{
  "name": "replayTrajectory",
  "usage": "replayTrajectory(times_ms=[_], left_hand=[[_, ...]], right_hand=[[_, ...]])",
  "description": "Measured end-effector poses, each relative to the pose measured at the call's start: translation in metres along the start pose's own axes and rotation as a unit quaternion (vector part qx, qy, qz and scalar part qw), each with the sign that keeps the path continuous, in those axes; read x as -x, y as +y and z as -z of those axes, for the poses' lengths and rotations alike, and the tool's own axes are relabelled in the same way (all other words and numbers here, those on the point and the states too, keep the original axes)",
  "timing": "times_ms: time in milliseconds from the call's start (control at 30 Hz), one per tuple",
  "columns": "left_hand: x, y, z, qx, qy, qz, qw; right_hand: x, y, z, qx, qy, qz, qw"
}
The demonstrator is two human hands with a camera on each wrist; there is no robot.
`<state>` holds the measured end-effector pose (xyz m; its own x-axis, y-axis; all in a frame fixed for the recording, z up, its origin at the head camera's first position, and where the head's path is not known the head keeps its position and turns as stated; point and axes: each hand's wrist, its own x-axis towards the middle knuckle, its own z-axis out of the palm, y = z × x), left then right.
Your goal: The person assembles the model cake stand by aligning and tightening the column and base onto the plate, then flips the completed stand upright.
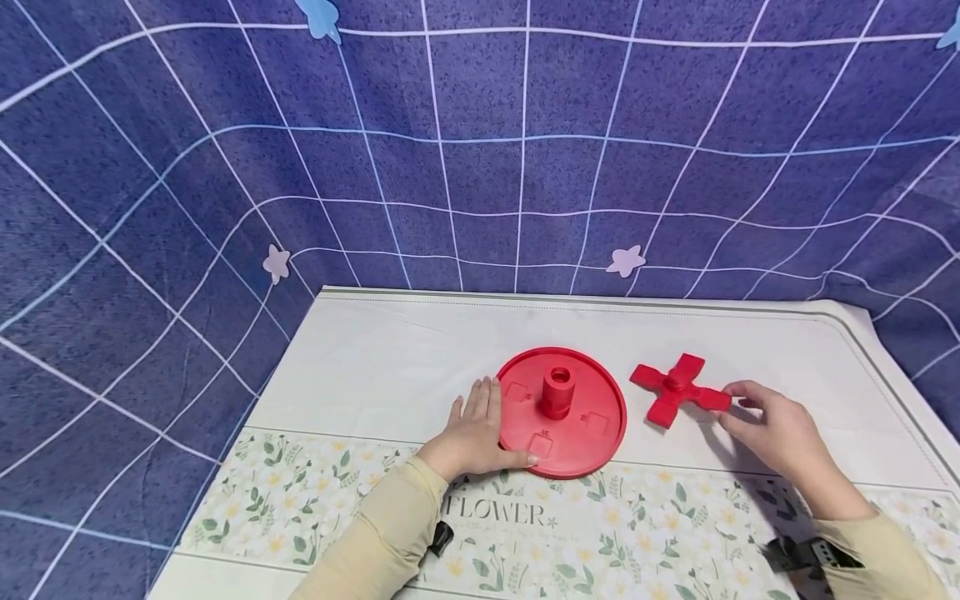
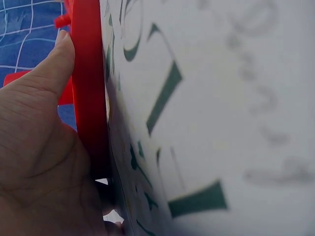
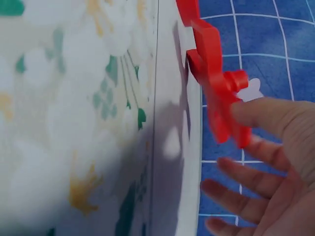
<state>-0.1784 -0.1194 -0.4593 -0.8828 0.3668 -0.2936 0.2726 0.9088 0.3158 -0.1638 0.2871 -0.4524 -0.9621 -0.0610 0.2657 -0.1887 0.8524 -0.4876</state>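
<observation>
A red round disc (image 1: 585, 446) with a raised rim and an upright hollow post (image 1: 558, 392) at its centre lies on the tabletop. Against its left and near edge rests my left hand (image 1: 472, 437), fingers straight along the side and thumb on the near rim. In the left wrist view the thumb (image 2: 56, 61) lies against the disc's rim (image 2: 89, 98). My right hand (image 1: 780, 429) pinches one arm of a red four-armed cross piece (image 1: 675, 387) between thumb and index finger. The right wrist view shows this cross piece (image 3: 211, 59) raised off the table, the other fingers spread loosely.
The table has a white cover (image 1: 390, 358) with a flower-printed band (image 1: 300, 500) along the front. A dark blue grid-patterned cloth (image 1: 480, 167) with stars hangs behind and at the sides. Black straps sit at both wrists.
</observation>
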Motion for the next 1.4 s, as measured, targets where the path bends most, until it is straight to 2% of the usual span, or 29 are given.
replayTrajectory(times_ms=[133, 300, 433, 533, 700, 900, 1133, 1300, 1400], left_hand=[[0.000, 0.000, 0.000, 0.002, 0.004, -0.001, 1.0000], [-0.003, -0.003, -0.004, 0.001, 0.005, 0.001, 1.0000], [-0.002, -0.003, -0.004, 0.009, 0.009, -0.003, 0.9999], [-0.002, -0.003, -0.005, 0.011, 0.009, -0.003, 0.9999], [-0.004, -0.005, -0.008, 0.006, 0.001, 0.003, 1.0000], [-0.005, -0.005, -0.008, -0.001, -0.004, 0.008, 1.0000], [0.000, 0.001, -0.002, 0.006, 0.003, 0.001, 1.0000], [-0.003, -0.003, -0.007, 0.000, 0.000, 0.008, 1.0000], [-0.005, -0.005, -0.010, 0.007, 0.008, 0.007, 0.9999]], right_hand=[[-0.001, -0.007, 0.003, -0.036, 0.054, 0.027, 0.9975], [-0.004, -0.015, 0.003, -0.107, 0.068, 0.033, 0.9913], [-0.007, -0.020, -0.001, -0.195, 0.069, 0.049, 0.9771], [-0.009, -0.024, -0.004, -0.236, 0.080, 0.070, 0.9659], [-0.012, -0.034, -0.008, -0.257, 0.107, 0.103, 0.9551], [-0.019, -0.055, -0.009, -0.290, 0.118, 0.145, 0.9387], [-0.028, -0.088, -0.017, -0.346, 0.120, 0.134, 0.9209], [-0.036, -0.108, -0.025, -0.349, 0.118, 0.140, 0.9189], [-0.041, -0.120, -0.031, -0.327, 0.125, 0.158, 0.9233]])
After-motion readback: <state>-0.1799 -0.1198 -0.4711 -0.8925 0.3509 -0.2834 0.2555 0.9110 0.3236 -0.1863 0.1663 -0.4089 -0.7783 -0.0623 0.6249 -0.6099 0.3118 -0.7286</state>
